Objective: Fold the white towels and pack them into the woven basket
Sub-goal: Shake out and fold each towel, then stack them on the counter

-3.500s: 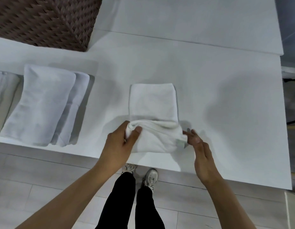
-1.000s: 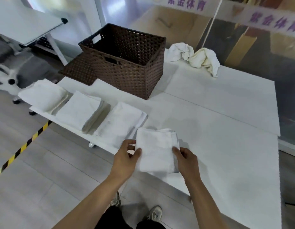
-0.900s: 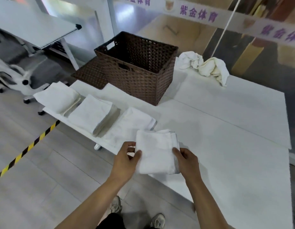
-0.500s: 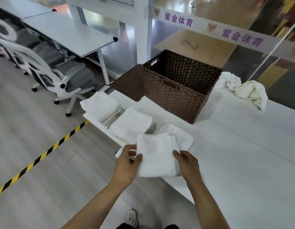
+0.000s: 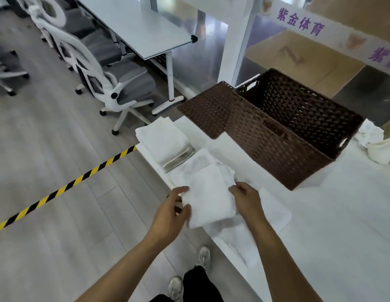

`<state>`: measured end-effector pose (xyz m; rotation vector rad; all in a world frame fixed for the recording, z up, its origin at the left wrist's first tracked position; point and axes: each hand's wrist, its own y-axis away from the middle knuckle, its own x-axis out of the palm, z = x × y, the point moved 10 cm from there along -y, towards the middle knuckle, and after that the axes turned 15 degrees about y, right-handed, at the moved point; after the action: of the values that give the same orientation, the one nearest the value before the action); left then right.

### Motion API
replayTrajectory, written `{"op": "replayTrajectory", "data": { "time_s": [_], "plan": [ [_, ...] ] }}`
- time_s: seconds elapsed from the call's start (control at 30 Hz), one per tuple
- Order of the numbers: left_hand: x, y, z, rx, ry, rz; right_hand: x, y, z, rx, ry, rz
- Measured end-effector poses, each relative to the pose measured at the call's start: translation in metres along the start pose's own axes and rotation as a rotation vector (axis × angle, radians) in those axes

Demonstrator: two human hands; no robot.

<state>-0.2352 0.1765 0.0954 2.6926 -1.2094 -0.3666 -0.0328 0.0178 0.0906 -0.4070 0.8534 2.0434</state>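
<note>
I hold a folded white towel (image 5: 208,196) off the table with both hands. My left hand (image 5: 171,212) grips its left edge and my right hand (image 5: 246,198) grips its right edge. Under it, along the table's left edge, lie more folded white towels: one (image 5: 162,139) at the far end, one (image 5: 197,163) partly hidden by the held towel, one (image 5: 274,212) below my right hand. The brown woven basket (image 5: 274,136) stands open on the table behind them, nothing visible inside.
The basket's woven lid (image 5: 208,109) lies against its left side. Unfolded white towels (image 5: 377,142) are heaped at the far right of the white table (image 5: 342,214). Office chairs (image 5: 115,83), another desk (image 5: 137,25) and yellow-black floor tape (image 5: 65,188) lie to the left.
The towel was folded flat on the table, then picked up in both hands and carried left along the table over the row of folded towels. My view has swung left.
</note>
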Motion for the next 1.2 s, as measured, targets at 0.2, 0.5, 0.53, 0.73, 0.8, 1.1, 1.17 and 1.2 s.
{"op": "replayTrajectory", "data": {
  "time_s": [0.2,0.5,0.53,0.73,0.8,1.1,1.17,1.2],
  "plan": [
    [0.007,-0.040,0.007,-0.076,-0.036,-0.024,0.026,-0.075,0.028,-0.102,0.126,0.105],
    [0.018,-0.080,0.049,-0.177,-0.287,-0.064,0.062,-0.143,0.036,-0.307,0.423,0.099],
    [0.020,-0.081,0.050,-0.172,-0.352,-0.055,0.063,-0.142,0.037,-0.351,0.488,0.059],
    [0.020,-0.084,0.035,0.017,-0.725,-0.114,0.054,-0.100,0.043,-0.659,0.720,-0.249],
    [0.024,-0.085,0.031,0.097,-0.832,-0.089,0.058,-0.094,0.035,-0.676,0.774,-0.245],
    [0.031,-0.093,0.020,0.140,-0.967,0.014,0.064,-0.086,0.034,-0.616,0.835,-0.159],
    [0.033,-0.093,0.008,0.194,-0.939,0.025,0.058,-0.076,0.040,-0.609,0.821,-0.183],
    [0.035,-0.093,0.000,0.226,-0.919,0.036,0.053,-0.070,0.044,-0.602,0.808,-0.197]
  ]
}}
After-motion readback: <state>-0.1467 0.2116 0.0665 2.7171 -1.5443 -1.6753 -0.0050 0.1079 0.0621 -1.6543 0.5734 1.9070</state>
